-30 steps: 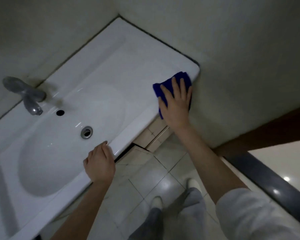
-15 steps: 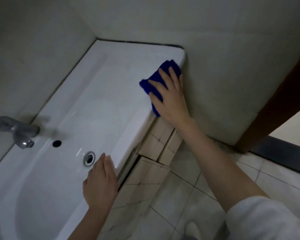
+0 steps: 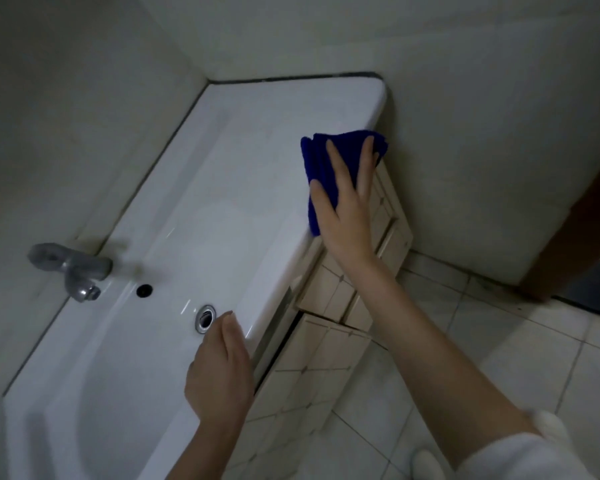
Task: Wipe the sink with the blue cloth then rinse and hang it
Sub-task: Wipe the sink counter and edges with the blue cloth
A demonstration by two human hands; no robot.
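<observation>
A long white sink (image 3: 243, 174) runs from the lower left up to the wall corner. The folded blue cloth (image 3: 317, 164) lies on the sink's front rim near its right end. My right hand (image 3: 349, 206) presses flat on the cloth with straight, spread fingers. My left hand (image 3: 222, 372) rests on the front rim by the basin, fingers together and relaxed, holding nothing. The round metal drain (image 3: 205, 317) sits just beyond its fingertips.
A grey metal tap (image 3: 71, 270) stands on the sink's back edge at left, an overflow hole (image 3: 143, 289) beside it. Beige tiled cabinet fronts (image 3: 329, 344) sit under the sink. Walls close in behind and to the right. A tiled floor (image 3: 499, 341) spreads at right, a dark door frame (image 3: 582, 220) beyond.
My right hand has slid the cloth along the front rim away from the sink's right corner. The view has tilted; my left hand stays on the rim.
</observation>
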